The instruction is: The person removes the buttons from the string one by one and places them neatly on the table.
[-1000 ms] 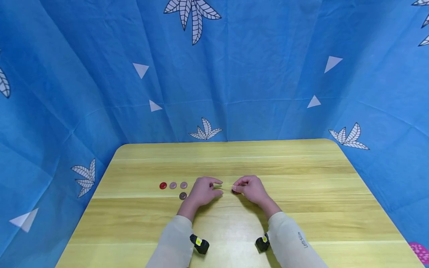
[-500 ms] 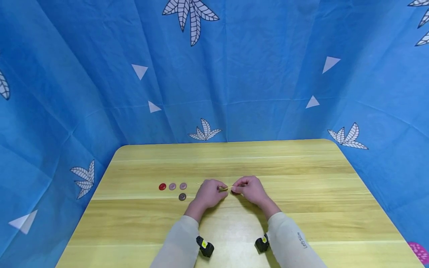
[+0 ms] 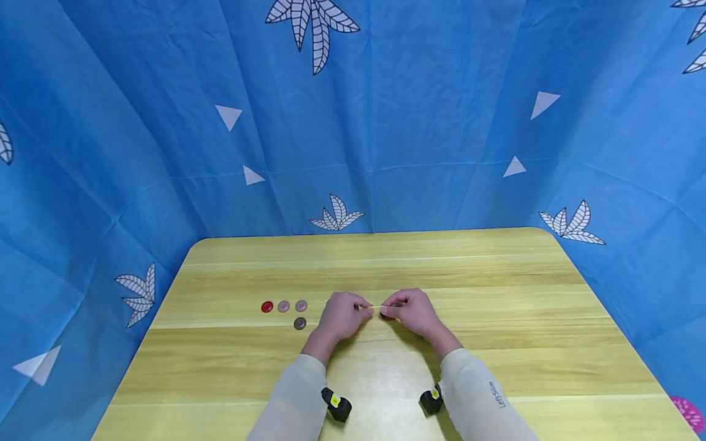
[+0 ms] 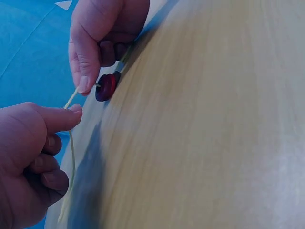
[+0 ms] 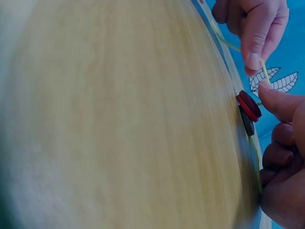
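Pinching yellow cord (image 4: pixel 73 152) with left fingers (image 4: pixel 58 119) and right fingers (image 5: pixel 282 102), near each other with a short span between. Judge work part done: see red and dark buttons (image 5: pixel 248 106) strung just below right fingers. Find not yet strung, loose on desk (image 3: pixel 496 318) to left of left fingers: brown button (image 3: pixel 299 323), two mauve buttons (image 3: pixel 300 305), red button (image 3: pixel 267 307). See nothing bulky between; beyond desk, blue curtain (image 3: pixel 441 122).

String (image 4: pixel 71 98) between left hand (image 3: pixel 339 315) and right hand (image 3: pixel 413 311); on tabletop (image 3: pixel 474 269), left of both, three buttons (image 3: pixel 284 307) in row, fourth button (image 3: pixel 299 323) before rightmost
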`<state>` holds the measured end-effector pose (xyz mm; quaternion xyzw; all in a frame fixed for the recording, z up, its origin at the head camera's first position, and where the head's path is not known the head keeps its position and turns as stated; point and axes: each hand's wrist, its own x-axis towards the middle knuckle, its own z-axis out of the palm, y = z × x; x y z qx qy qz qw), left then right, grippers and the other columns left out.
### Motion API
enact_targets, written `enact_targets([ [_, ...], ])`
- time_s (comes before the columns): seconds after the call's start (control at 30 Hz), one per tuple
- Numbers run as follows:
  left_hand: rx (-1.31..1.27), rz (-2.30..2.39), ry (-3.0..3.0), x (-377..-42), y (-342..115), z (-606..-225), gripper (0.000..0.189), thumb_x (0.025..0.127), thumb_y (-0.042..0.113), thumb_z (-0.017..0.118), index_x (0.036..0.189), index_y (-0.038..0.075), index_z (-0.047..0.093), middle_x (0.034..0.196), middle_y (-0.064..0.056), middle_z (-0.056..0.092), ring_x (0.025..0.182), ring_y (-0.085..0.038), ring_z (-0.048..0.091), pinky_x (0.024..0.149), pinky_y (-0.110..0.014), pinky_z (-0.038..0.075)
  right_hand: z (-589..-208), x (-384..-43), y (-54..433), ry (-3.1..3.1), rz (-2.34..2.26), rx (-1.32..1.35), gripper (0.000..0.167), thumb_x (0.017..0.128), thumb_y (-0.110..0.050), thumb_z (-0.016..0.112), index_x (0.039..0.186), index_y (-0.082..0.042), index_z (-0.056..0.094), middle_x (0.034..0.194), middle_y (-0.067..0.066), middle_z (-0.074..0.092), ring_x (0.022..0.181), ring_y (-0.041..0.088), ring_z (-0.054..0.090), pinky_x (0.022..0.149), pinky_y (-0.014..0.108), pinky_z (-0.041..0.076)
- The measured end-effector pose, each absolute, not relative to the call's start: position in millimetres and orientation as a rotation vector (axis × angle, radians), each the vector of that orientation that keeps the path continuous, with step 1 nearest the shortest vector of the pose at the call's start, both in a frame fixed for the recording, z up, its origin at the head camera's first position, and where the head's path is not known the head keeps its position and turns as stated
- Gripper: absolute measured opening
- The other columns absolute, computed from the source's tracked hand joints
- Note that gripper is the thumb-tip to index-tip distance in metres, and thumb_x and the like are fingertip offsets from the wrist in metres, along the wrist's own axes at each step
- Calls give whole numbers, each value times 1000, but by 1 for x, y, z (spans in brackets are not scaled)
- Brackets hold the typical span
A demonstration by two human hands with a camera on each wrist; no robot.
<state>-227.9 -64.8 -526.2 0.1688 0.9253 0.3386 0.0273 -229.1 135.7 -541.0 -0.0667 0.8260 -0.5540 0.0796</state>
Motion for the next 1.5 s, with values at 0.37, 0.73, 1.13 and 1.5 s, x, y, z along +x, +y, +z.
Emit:
enact_targets([
  [0.37, 426, 1234, 2790, -228, -66, -519, 12, 92, 21, 74, 98, 13, 81, 88, 3, 72, 66, -9, 57, 63, -29, 49, -543, -231, 139, 2513, -1600, -250, 31, 68, -5, 92, 96, -13, 79, 81, -3, 64, 78, 15, 54, 73, 33, 44],
  [0.73, 381, 1312, 2774, -229, -70, -511, 13, 94, 23, 73, 100, 14, 80, 93, 4, 72, 79, -10, 62, 71, -32, 52, -543, -233, 141, 2600, -1468, -249, 40, 69, -9, 93, 105, -15, 78, 76, 1, 50, 76, 18, 44, 70, 35, 40],
  [1.13, 364, 1322, 2811, -232, -74, -513, 12, 93, 23, 73, 98, 15, 80, 89, 5, 72, 72, -9, 59, 68, -31, 51, -541, -234, 142, 2644, -1436, -261, 36, 70, -3, 90, 102, -14, 77, 71, 2, 45, 68, 17, 42, 64, 33, 37],
  [1.5, 307, 1392, 2784, -230, -77, -510, 12, 92, 20, 74, 97, 11, 80, 82, 6, 70, 66, -12, 56, 62, -32, 47, -544, -234, 144, 2716, -1399, -402, 17, 79, -1, 81, 89, -13, 74, 86, 0, 57, 80, 19, 50, 73, 36, 44],
])
